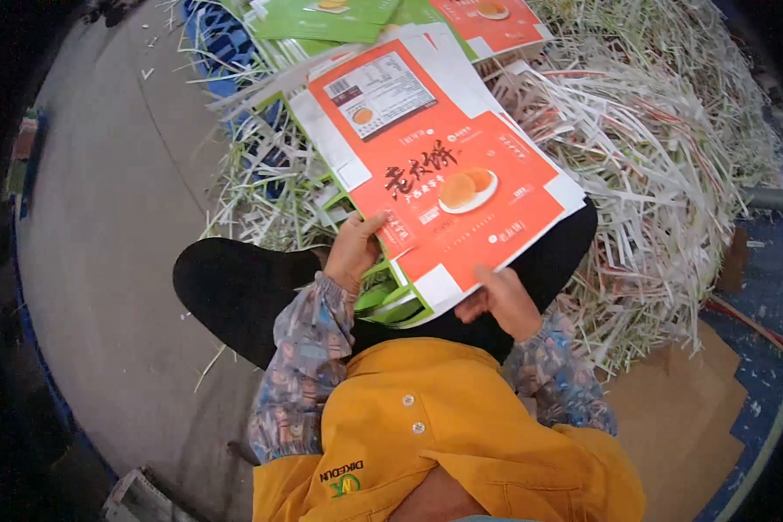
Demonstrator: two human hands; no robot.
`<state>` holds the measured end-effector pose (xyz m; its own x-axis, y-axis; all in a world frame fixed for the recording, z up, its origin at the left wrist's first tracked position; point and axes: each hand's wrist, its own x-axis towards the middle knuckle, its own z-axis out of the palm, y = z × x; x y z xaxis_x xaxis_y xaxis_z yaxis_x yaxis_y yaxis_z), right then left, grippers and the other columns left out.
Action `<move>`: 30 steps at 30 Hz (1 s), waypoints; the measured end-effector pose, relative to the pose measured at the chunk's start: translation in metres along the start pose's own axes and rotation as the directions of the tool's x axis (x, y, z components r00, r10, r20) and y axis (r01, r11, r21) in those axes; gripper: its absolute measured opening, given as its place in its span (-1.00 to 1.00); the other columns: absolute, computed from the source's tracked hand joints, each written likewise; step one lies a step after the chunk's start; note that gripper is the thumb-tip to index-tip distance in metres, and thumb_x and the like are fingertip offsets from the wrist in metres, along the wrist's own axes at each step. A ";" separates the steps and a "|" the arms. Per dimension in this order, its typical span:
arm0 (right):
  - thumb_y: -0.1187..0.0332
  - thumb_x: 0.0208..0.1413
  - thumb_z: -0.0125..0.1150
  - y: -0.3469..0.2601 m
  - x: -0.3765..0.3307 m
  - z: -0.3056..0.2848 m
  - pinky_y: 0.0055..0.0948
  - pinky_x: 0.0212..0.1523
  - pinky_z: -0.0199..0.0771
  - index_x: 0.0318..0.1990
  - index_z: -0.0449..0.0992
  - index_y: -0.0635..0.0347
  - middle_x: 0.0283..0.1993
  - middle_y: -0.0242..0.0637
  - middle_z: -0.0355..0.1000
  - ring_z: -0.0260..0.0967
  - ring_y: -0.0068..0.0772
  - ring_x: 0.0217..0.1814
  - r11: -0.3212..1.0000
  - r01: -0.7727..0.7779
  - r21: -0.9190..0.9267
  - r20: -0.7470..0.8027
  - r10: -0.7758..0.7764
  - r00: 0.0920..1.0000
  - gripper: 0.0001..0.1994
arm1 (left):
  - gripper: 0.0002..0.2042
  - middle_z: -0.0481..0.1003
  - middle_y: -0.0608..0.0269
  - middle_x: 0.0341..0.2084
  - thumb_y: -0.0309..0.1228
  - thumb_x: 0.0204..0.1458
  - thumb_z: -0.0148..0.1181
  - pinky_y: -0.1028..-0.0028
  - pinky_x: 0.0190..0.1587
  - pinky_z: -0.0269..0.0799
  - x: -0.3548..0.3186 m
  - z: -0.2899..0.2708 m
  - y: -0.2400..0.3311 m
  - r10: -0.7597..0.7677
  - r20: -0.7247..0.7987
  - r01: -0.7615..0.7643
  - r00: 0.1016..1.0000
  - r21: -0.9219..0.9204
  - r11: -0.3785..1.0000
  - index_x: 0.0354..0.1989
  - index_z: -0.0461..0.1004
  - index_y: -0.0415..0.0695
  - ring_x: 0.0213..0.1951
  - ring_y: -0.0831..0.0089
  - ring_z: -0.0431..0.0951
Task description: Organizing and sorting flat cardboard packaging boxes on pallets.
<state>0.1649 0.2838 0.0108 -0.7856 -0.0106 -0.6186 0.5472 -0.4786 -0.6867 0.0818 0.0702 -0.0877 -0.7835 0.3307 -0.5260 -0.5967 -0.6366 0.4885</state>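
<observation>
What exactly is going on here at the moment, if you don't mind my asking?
A person in a yellow top holds a flat, unfolded orange carton blank with both hands. The left hand grips its lower left edge and the right hand its lower edge, above a few green-edged sheets on the lap. More flat blanks, green and orange, lie further off. A big heap of white paper strips spreads to the right, with grey floor on the left.

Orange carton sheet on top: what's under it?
Under the orange carton sheet: green-edged flat sheets held by both hands, and shredded paper strips. How many sheets in the stack is hidden.
</observation>
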 end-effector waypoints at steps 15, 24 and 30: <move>0.21 -0.05 0.00 -0.110 0.087 -0.103 -0.17 -0.26 0.22 -0.35 0.36 0.30 -0.38 -0.07 0.33 0.25 -0.04 -0.26 -0.358 0.054 -0.932 0.268 -0.580 0.769 -0.72 | -0.72 0.39 0.12 -0.21 -0.49 0.00 -0.03 0.41 -0.22 0.46 0.015 0.001 -0.013 -0.043 0.058 0.037 0.997 0.112 0.993 -0.09 0.23 -0.27 -0.23 0.38 0.45; 0.33 -0.02 0.02 -0.097 0.066 -0.117 -0.46 -0.41 0.22 -0.47 0.33 0.30 -0.54 -0.25 0.29 0.22 -0.41 -0.49 0.179 0.250 -0.952 0.032 -0.751 0.659 -0.81 | -0.75 0.40 0.18 -0.23 -0.44 0.03 -0.05 0.27 -0.28 0.48 0.032 0.014 -0.030 -0.156 -0.050 0.148 0.986 -0.142 0.979 -0.11 0.24 -0.17 -0.27 0.37 0.46; 0.32 0.02 -0.01 -0.125 0.022 -0.102 -0.59 -0.23 0.25 -0.25 0.34 0.29 -0.35 -0.37 0.31 0.27 -0.59 -0.27 0.656 0.380 -0.652 -0.210 -0.637 0.741 -0.78 | -0.69 0.36 0.15 -0.19 -0.46 0.02 -0.04 0.24 -0.23 0.47 -0.003 0.037 -0.023 -0.167 0.050 0.174 0.985 -0.217 0.961 -0.04 0.15 -0.16 -0.20 0.32 0.44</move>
<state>0.1089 0.4331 0.0442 -0.8708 0.4811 -0.1010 0.2489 0.2543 -0.9346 0.0912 0.1095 -0.0722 -0.6802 0.4671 -0.5649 -0.6722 -0.7049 0.2266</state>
